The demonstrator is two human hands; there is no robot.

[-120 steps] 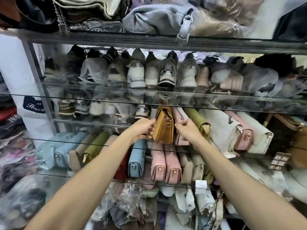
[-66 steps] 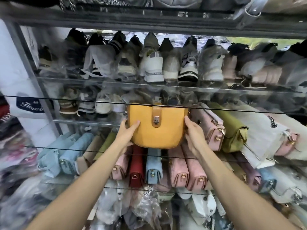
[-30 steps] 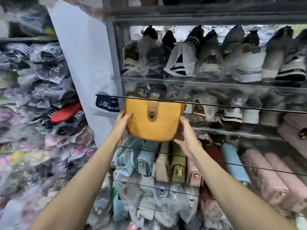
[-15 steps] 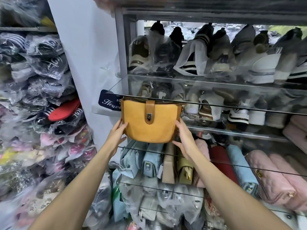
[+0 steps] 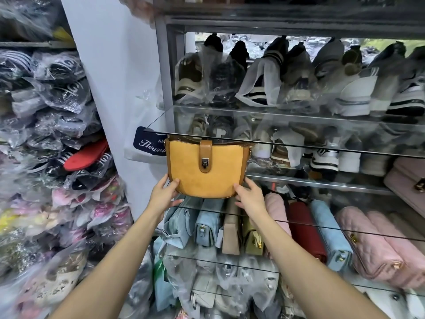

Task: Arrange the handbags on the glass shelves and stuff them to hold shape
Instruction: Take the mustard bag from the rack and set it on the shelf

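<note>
A mustard-yellow bucket handbag [image 5: 204,171] with a brown strap flap and metal clasp stands upright, facing me, at the left end of a glass shelf [image 5: 299,217]. My left hand [image 5: 164,194] holds its lower left corner, thumb on the front. My right hand [image 5: 249,196] cups its lower right corner, fingers spread along the side. The bag's top sits just under the edge of the glass shelf above [image 5: 322,147]. Below my hands stand blue [image 5: 207,226], beige [image 5: 231,231], olive, red [image 5: 305,229] and pink handbags [image 5: 372,245] in a row.
Wrapped sneakers [image 5: 276,74] fill the upper glass shelves. A grey metal upright [image 5: 164,65] frames the rack's left side, beside a white pillar [image 5: 110,72]. Bagged slippers [image 5: 57,134] are stacked at left. Plastic-wrapped bags [image 5: 218,286] crowd the lowest shelf.
The yellow bag was lifted out of the row, turned front-on and carried left to the shelf's left end. Over the last half second both hands slid down to its lower corners.
</note>
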